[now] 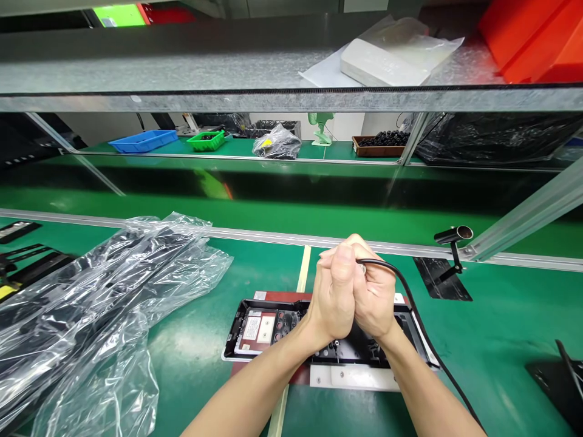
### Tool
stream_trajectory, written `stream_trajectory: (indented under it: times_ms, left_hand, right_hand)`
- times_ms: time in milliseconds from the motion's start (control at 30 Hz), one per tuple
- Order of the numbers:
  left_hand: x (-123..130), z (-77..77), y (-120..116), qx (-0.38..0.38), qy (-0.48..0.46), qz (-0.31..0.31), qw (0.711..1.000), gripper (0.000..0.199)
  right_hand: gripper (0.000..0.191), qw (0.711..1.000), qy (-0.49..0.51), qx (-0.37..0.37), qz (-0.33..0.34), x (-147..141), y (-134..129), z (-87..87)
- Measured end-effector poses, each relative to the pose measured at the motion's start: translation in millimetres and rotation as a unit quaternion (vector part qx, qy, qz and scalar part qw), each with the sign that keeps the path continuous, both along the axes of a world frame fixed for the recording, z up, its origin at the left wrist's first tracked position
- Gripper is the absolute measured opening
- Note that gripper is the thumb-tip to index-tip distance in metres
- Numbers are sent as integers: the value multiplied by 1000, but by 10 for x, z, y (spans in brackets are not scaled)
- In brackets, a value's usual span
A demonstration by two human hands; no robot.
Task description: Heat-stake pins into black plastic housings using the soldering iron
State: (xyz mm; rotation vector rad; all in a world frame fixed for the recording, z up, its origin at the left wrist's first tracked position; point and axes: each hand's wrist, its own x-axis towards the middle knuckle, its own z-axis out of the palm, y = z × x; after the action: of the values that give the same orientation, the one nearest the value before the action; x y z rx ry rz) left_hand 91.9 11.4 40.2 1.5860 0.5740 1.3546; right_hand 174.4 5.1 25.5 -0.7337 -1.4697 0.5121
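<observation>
The black casing [237,331] lies on the bench [195,346] in front of the person, its open side upward. It rests over a reddish-brown plate [282,296], with a white strip [355,377] along the near edge. Inside its left part, a white label [252,328] and dark round parts beside it can be seen, so I judge that some parts are already placed. The inside is uncovered, and therefore the work appears to be in the middle, not finished. What is left I cannot tell exactly, because the arms hide much of the right half.

Above the casing, the left hand [334,291] and the right hand [376,291] are pressed together, both with curled fingers and no visible opening. They seem to grip between them the end of a black cable [416,312], which goes over the right hand and down to the right. What is inside the hands is hidden.

Farther out, clear plastic bags [113,303] cover the left of the bench, and a small black cylinder [449,235] stands on its bracket at the right. Above is a metal shelf [182,67] bearing a white box [382,64].
</observation>
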Motion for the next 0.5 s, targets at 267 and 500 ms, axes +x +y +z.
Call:
stream_trajectory:
  times_ms: [267,500]
  left_hand:
    - [-17,-2,3,-3,13,2,1000,67]
    - [-10,2,-4,-11,3,4,1000,65]
  right_hand:
    - [26,1000,4,-12,0,-5,6,-5]
    - [26,1000,5,-14,4,2,3,-3]
